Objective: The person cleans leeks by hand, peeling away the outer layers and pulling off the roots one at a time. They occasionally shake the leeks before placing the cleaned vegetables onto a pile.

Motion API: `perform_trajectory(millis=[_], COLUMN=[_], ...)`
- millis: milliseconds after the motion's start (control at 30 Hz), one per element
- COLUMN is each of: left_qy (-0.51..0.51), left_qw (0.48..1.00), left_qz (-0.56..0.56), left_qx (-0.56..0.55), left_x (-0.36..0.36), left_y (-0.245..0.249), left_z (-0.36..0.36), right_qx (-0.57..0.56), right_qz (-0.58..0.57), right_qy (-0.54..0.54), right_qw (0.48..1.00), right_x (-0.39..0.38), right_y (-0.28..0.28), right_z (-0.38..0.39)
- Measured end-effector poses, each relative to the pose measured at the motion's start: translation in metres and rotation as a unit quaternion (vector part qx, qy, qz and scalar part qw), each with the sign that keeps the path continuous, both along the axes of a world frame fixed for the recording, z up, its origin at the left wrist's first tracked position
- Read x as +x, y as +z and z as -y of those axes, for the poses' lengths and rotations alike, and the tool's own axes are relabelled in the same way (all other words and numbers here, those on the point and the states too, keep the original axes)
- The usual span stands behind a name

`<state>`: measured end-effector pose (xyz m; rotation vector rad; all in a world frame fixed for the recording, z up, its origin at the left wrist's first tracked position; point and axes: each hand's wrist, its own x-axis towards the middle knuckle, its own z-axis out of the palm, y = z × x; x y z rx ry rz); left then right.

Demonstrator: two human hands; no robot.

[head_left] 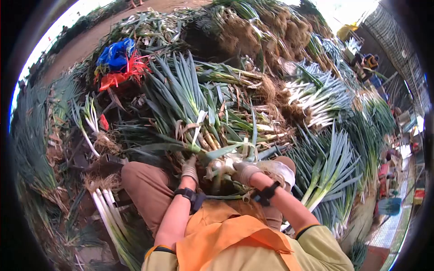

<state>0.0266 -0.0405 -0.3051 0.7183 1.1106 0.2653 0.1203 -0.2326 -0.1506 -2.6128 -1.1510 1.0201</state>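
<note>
Both of my hands wear pale work gloves and are low between my knees. My left hand (190, 170) is closed at the lower end of a green onion (194, 147), under a thick bunch of long green onions (183, 90). My right hand (247, 172) is curled beside a pile of whitish, papery onion skins (220, 166); what its fingers hold is hidden. A broad green leaf lies across the space between the hands. A pale, translucent sheet-like piece (276, 170) rests by my right wrist.
Trimmed green onions with white stalks (316, 99) are heaped at the right. Untrimmed bunches with brown roots (244, 38) are piled at the back. Blue plastic (116, 55) and red plastic strips (122, 74) lie at the left. More long onions (108, 214) lie beside my left knee.
</note>
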Motion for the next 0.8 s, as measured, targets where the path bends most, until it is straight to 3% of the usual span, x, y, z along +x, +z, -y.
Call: perform_trajectory(millis=[67, 100, 167, 200, 267, 367, 400, 467, 533, 567, 600, 633, 800], left_qy=[0.019, 0.02, 0.072, 0.066, -0.031, -0.015, -0.026, -0.047, -0.044, -0.043, -0.043, -0.058, -0.085], left_qw=[0.988, 0.988, 0.942, 0.941, 0.905, 0.921, 0.914, 0.894, 0.877, 0.863, 0.859, 0.84, 0.796], left_qz=[0.075, 0.079, 0.291, 0.294, 0.423, 0.388, 0.371, 0.341, 0.315, 0.278, 0.277, 0.255, 0.238], left_qx=[-0.13, -0.13, -0.154, -0.152, -0.022, 0.045, 0.161, 0.287, 0.361, 0.42, 0.429, 0.476, 0.55], left_x=[-0.01, -0.01, -0.007, -0.004, 0.005, 0.016, 0.027, 0.03, 0.038, 0.038, 0.037, 0.036, 0.03], left_y=[0.018, 0.048, 0.127, 0.142, 0.171, 0.242, 0.249, 0.301, 0.326, 0.335, 0.342, 0.347, 0.352], left_z=[-0.021, -0.015, 0.002, 0.001, -0.003, -0.017, -0.032, -0.04, -0.047, -0.048, -0.049, -0.048, -0.046], right_qx=[0.05, 0.106, 0.108, 0.11, 0.177, 0.286, 0.323, 0.437, 0.201, 0.377, 0.447, 0.499, 0.517], right_qz=[-0.012, -0.017, 0.025, 0.062, 0.042, 0.042, 0.054, 0.018, 0.149, 0.184, 0.158, 0.136, 0.148], right_qy=[-0.009, -0.012, -0.021, -0.031, -0.068, -0.102, -0.104, -0.049, -0.043, -0.048, -0.07, -0.073, -0.103], right_qw=[0.999, 0.994, 0.994, 0.991, 0.981, 0.952, 0.939, 0.898, 0.967, 0.907, 0.878, 0.853, 0.837], right_x=[-0.018, -0.025, -0.045, -0.053, -0.063, -0.067, -0.067, -0.045, -0.038, -0.034, -0.024, -0.031, -0.021], right_y=[0.038, 0.05, 0.089, 0.098, 0.096, 0.107, 0.113, 0.072, 0.117, 0.12, 0.114, 0.149, 0.146], right_z=[0.018, 0.032, 0.054, 0.063, 0.079, 0.068, 0.062, 0.045, 0.014, 0.0, -0.018, -0.035, -0.099])
